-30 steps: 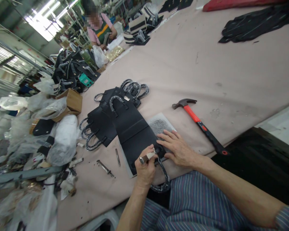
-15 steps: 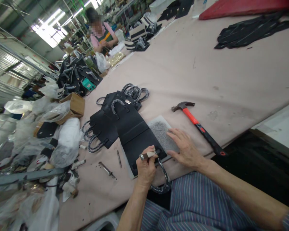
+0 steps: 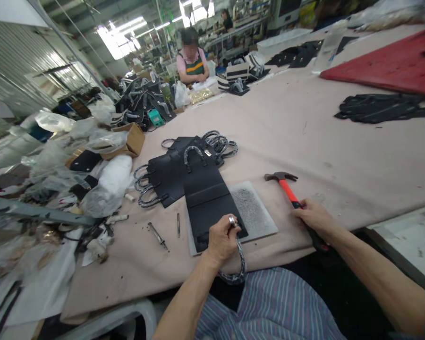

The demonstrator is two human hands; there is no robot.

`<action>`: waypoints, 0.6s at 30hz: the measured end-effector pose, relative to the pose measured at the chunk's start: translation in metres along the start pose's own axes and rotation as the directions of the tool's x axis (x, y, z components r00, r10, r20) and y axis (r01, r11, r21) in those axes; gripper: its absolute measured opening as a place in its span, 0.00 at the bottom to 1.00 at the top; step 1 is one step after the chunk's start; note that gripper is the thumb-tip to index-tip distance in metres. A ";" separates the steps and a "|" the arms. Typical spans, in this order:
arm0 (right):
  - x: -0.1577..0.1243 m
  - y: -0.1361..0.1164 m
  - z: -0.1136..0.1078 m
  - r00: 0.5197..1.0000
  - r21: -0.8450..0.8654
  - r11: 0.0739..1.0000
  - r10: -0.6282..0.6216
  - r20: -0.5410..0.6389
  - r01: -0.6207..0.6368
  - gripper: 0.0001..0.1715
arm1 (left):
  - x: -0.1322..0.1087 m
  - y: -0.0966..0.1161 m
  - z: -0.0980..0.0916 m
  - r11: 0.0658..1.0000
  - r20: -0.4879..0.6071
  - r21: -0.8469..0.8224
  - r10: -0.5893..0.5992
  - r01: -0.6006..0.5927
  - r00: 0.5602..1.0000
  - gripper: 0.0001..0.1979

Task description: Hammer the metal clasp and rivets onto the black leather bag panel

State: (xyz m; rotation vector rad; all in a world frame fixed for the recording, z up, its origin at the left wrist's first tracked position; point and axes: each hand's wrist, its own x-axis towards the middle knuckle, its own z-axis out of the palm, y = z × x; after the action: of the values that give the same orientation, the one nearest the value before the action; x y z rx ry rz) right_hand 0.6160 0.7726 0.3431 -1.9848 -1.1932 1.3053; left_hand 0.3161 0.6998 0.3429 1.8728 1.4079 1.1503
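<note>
Gripping one punch (image 3: 231, 220) in fisted left hand (image 3: 222, 241), right hand (image 3: 313, 215) closed round one hammer (image 3: 287, 190), two loose rods (image 3: 178, 225) nearby

There is one hammer (image 3: 281, 182) to the right and one grey pad (image 3: 258, 215) in the middle. Three slim metal tools show: one punch (image 3: 232, 220) at the pad's near edge, plus one short pin (image 3: 178, 225) and one longer rod (image 3: 158, 235) to its left. The black bag panels (image 3: 207, 198) overlap; at least three can be told. Far left are one cardboard box (image 3: 131, 141) and one teal device (image 3: 156, 118); far right, one red sheet (image 3: 386, 66) and one dark fabric pile (image 3: 380, 107). Two people are far off: one nearer person (image 3: 191, 59) and one farther person (image 3: 227, 20).
</note>
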 end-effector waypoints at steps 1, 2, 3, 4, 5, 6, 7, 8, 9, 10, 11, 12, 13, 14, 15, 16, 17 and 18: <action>-0.004 -0.008 0.002 0.999 0.043 0.999 -0.003 0.053 0.000 0.10 | 0.000 0.001 -0.001 1.000 -0.004 0.002 -0.001 0.001 1.000 0.09; -0.009 -0.016 0.004 0.995 0.064 0.998 -0.022 0.093 0.016 0.09 | 0.000 0.001 -0.001 1.000 -0.007 0.004 -0.004 0.004 1.000 0.09; -0.016 -0.024 0.006 0.991 0.089 0.996 -0.038 0.124 0.027 0.09 | 0.000 0.002 -0.002 1.000 -0.009 0.007 -0.009 0.009 1.000 0.09; -0.024 -0.032 0.007 0.988 0.112 0.993 -0.050 0.146 0.034 0.10 | 0.000 0.004 -0.002 1.000 -0.008 0.009 -0.015 0.015 1.000 0.09; -0.034 -0.040 0.006 0.987 0.130 0.991 -0.061 0.148 0.042 0.12 | 0.000 0.005 -0.003 1.000 -0.004 0.011 -0.020 0.020 1.000 0.09; -0.045 -0.048 0.003 0.988 0.139 0.988 -0.083 0.132 0.064 0.15 | 0.001 0.006 -0.003 1.000 0.001 0.011 -0.022 0.022 1.000 0.09; -0.057 -0.055 -0.003 0.987 0.130 0.985 -0.127 0.101 0.114 0.19 | 0.001 0.007 -0.003 1.000 0.004 0.010 -0.023 0.023 1.000 0.09; -0.070 -0.062 -0.009 0.978 0.096 0.976 -0.201 0.050 0.196 0.22 | 0.001 0.008 -0.003 1.000 0.005 0.006 -0.024 0.024 1.000 0.09; -0.083 -0.068 -0.017 0.951 0.025 0.951 -0.308 -0.010 0.308 0.24 | 0.002 0.008 -0.003 1.000 0.004 0.001 -0.026 0.026 1.000 0.09; -0.096 -0.073 -0.023 0.898 -0.079 0.899 -0.436 -0.061 0.431 0.25 | 0.002 0.009 -0.003 1.000 0.000 -0.004 -0.029 0.029 1.000 0.08; -0.108 -0.077 -0.029 0.823 -0.196 0.819 -0.562 -0.083 0.540 0.25 | 0.001 0.009 -0.003 0.999 -0.010 -0.009 -0.032 0.032 0.999 0.08; -0.119 -0.080 -0.032 0.739 -0.301 0.719 -0.671 -0.060 0.627 0.24 | 0.001 0.008 -0.003 0.999 -0.020 -0.014 -0.034 0.034 0.999 0.08; -0.127 -0.081 -0.033 0.670 -0.387 0.618 -0.743 -0.003 0.684 0.24 | 0.001 0.007 -0.002 0.999 -0.027 -0.019 -0.033 0.032 0.999 0.08; -0.133 -0.081 -0.033 0.620 -0.452 0.528 -0.781 0.073 0.719 0.23 | 0.000 0.006 -0.002 0.999 -0.034 -0.023 -0.030 0.029 0.999 0.08; -0.137 -0.081 -0.032 0.591 -0.500 0.453 -0.791 0.157 0.738 0.23 | 0.000 0.005 -0.001 0.999 -0.039 -0.026 -0.029 0.028 0.999 0.09; -0.139 -0.081 -0.031 0.578 -0.537 0.393 -0.784 0.229 0.746 0.23 | 0.000 0.004 -0.001 0.999 -0.040 -0.026 -0.031 0.030 0.999 0.09; -0.140 -0.082 -0.033 0.576 -0.567 0.350 -0.767 0.284 0.746 0.23 | -0.001 0.003 0.000 0.999 -0.035 -0.024 -0.036 0.035 0.999 0.08; -0.141 -0.084 -0.037 0.581 -0.586 0.332 -0.754 0.306 0.739 0.23 | -0.001 0.002 0.000 0.999 -0.030 -0.019 -0.042 0.041 0.999 0.08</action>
State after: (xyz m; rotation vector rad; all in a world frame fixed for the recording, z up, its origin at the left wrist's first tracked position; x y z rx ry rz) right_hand 0.5917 0.6969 0.4913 -1.3748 -2.4352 0.3370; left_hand 0.3169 0.6987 0.3439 1.8124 1.4412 1.1717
